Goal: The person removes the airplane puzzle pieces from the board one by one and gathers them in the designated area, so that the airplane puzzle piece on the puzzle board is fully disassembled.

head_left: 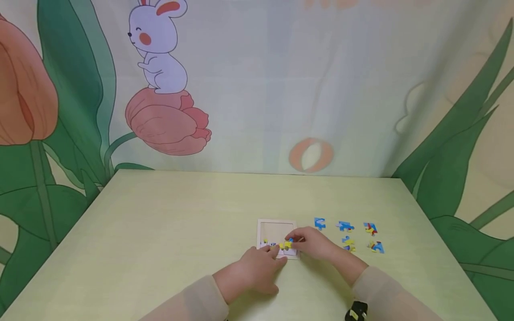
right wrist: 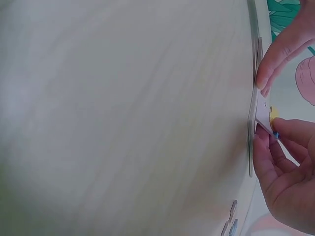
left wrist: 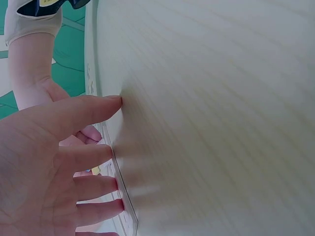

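Note:
A square puzzle tray (head_left: 259,229) with a pale raised rim lies on the table before me. Along its near side sit pieces with yellow and white print, partly covered by fingers. My left hand (head_left: 257,269) rests on the tray's near edge, fingers stretched out and spread, thumb touching the table. Over the tray's near right corner, my right hand (head_left: 313,243) pinches a puzzle piece (head_left: 288,244) with yellow and blue print. In the right wrist view that piece (right wrist: 263,118) is tilted, one edge raised above the tray. Whether it interlocks with its neighbours I cannot tell.
Several loose puzzle pieces lie right of the tray, among them a blue one (head_left: 319,223), a blue and red one (head_left: 370,228) and a yellow one (head_left: 348,243). The pale table (head_left: 180,214) ends at a printed curtain (head_left: 241,89) behind.

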A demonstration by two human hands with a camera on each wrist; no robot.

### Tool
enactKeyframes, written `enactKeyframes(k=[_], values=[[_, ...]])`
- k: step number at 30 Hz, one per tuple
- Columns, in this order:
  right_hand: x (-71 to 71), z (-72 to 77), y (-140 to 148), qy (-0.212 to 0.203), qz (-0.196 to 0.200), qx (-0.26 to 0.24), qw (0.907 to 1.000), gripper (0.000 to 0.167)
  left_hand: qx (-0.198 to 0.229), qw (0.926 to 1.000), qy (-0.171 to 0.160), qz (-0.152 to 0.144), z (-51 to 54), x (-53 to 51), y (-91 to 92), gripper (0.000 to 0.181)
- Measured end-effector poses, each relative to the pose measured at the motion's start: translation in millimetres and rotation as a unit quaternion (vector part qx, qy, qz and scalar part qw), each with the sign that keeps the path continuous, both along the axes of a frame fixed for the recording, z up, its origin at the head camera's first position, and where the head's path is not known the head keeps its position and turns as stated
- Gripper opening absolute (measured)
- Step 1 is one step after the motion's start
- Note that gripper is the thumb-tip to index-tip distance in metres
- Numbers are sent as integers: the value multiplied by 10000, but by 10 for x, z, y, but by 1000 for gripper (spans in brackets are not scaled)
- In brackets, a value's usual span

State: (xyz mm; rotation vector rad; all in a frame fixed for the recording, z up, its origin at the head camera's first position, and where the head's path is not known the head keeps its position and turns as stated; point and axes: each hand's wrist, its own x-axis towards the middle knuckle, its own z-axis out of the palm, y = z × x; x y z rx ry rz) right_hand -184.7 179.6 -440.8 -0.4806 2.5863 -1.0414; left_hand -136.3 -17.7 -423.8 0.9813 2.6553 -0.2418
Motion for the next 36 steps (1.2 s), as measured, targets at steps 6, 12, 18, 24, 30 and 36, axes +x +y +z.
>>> enactKeyframes(k=[6,12,18,24,30,36], values=[[-4,-13,37,-90,-357,-27,9993,19,49,10000,-18,18,0,9,-2,73],[-19,-6,95,-341,-716,-262,9965,13,74,9999,-61,48,-4,-3,-17,74],[-5,-3,167,-546,-892,-443,9935,16,88,9999,-111,56,-1,-8,-22,75],[-12,-28,285,-659,-1039,-592,9906,21,160,9996,-202,85,7,3,-12,79],[9,-28,426,-606,-988,-700,9908,24,142,9995,-242,148,-4,24,-18,81],[62,51,573,-740,-1199,-798,9868,29,119,9996,-216,130,3,21,-25,81]])
